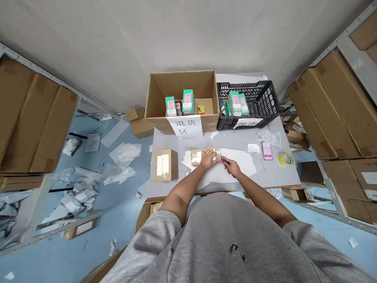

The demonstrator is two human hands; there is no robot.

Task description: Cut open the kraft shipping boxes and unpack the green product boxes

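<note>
Soft, even, fairly bright light, its source out of view, falls over the smooth pale grey wall (pixel 182 35), which darkens toward the upper right corner. Crumpled clear plastic wrap (pixel 269 137) glints. Wide-angle distortion tilts the grey metal shelving (pixel 330 43) outward. The slim dark handheld tool (pixel 225 160) lacks fine detail.

A parcel stockroom, shown by shelved cartons (pixel 337 104), a tape roll (pixel 282 158) and a returns sign (pixel 186 127)
</note>
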